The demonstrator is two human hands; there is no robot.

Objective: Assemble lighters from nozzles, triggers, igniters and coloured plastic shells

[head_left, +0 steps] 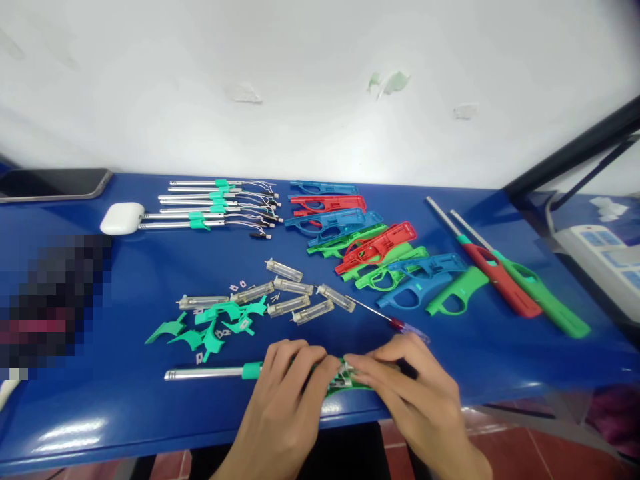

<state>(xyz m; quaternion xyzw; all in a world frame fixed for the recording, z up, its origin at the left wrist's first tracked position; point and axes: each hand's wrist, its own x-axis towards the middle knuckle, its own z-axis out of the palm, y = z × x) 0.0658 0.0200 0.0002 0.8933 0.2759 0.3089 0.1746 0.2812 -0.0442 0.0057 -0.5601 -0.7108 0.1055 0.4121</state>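
A green lighter body [353, 389] with a metal tube [205, 373] pointing left lies at the front edge of the blue table. My left hand [293, 393] wraps over its middle, fingers bent and pressed on it. My right hand [415, 387] pinches at small parts inside the open body, thumb and fingertips close to those of my left hand. The small parts between the fingertips are mostly hidden. Just behind my hands lie clear fuel tanks [303, 311], teal triggers [213, 341] and a screwdriver [397, 325].
Metal tubes with wires [200, 205] lie at the back left beside a white case [123, 219] and a phone [55, 183]. Red, blue and green shells [380, 243] fill the middle right. Two assembled lighters [500, 273] lie farther right, near a white device [595, 247].
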